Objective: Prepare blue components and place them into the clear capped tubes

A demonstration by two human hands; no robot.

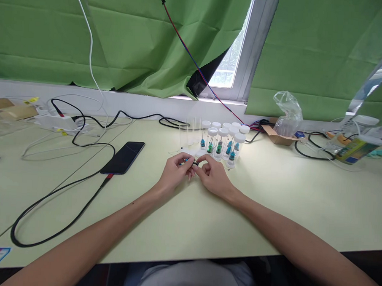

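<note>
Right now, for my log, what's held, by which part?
A small blue-and-black piece: left hand seemingly at the blue, right hand at the black end.

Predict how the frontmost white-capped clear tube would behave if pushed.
The tube would probably tip easily, being tall and narrow. Once down, its round shape suggests it could roll on the tabletop. It is likely light for its size: mostly open space shows around the small blue piece inside.

A pale grey top [193,280] is showing at six o'clock; bare left forearm [95,235] and right forearm [288,233] are lying uncovered toward eight and four.
</note>
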